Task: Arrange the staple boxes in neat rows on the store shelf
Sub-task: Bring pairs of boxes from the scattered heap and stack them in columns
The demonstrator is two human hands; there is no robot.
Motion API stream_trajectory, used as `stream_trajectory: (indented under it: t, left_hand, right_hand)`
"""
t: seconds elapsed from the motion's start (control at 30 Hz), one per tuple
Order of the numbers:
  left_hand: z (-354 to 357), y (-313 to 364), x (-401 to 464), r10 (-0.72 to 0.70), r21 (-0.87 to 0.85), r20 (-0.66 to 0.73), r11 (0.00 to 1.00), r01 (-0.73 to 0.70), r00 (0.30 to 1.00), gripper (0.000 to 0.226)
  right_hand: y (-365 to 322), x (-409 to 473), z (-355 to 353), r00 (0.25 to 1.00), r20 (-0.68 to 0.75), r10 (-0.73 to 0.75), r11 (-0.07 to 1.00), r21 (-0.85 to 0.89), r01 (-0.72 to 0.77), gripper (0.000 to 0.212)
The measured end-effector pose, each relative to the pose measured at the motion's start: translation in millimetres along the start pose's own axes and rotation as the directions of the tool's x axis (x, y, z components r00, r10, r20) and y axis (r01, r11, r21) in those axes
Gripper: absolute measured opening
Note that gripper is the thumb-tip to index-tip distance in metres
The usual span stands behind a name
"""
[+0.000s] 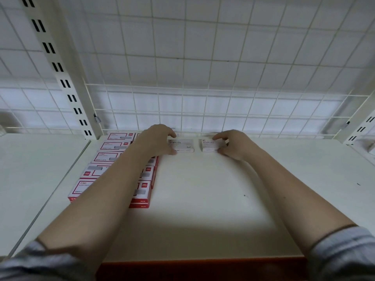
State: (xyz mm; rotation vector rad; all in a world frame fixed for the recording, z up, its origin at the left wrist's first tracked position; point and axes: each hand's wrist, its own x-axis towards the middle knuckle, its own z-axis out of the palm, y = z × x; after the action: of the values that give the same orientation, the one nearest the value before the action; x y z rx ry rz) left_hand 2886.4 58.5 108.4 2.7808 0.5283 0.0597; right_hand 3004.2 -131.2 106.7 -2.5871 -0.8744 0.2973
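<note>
Left hand [157, 138] gripping a white "STAPLES" cardboard box [183, 146], right hand [231, 145] pinching a second white box [210, 146], both against the white wire-grid back panel [203, 102] of the white shelf [203, 189], likely starting a back row beside the red-and-white boxes [113, 159].

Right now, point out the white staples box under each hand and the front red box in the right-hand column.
Left white staples box [183, 146], head view: printed top face.
Right white staples box [209, 145], head view: top face.
Front red box [142, 192], head view: top face.
</note>
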Motion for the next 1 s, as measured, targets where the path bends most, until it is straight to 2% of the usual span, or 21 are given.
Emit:
stream_trajectory:
  t: [0.17, 0.3, 0.73, 0.9, 1.0]
  left_hand:
    - [0.3, 0.5, 9.4, 0.010, 0.021, 0.019, 1.000, -0.010, 1.000, 0.051]
    - [-0.3, -2.4, 15.6, 0.016, 0.011, 0.027, 1.000, -0.016, 1.000, 0.049]
    - [-5.6, -11.1, 18.9, 0.085, -0.052, 0.099, 0.995, -0.080, 0.991, 0.053]
    - [-12.7, -17.6, 13.4, 0.126, -0.068, 0.037, 0.990, -0.123, 0.991, 0.032]
    - [-14.8, -18.4, 4.3, 0.133, -0.104, -0.008, 0.986, -0.133, 0.991, 0.030]
  right_hand:
    - [0.4, 3.5, 10.8, 0.998, -0.057, -0.020, 0.984, 0.174, 0.030, 0.036]
    - [1.8, 2.0, 15.8, 0.992, -0.125, 0.010, 0.976, 0.217, 0.017, 0.034]
    - [-6.3, -5.2, 17.8, 0.989, -0.116, 0.089, 0.969, 0.241, -0.059, 0.036]
    - [-12.0, -17.2, 15.0, 0.982, -0.087, 0.169, 0.975, 0.158, -0.154, 0.042]
    - [-14.0, -29.2, 14.3, 0.970, -0.063, 0.234, 0.970, 0.078, -0.229, 0.046]
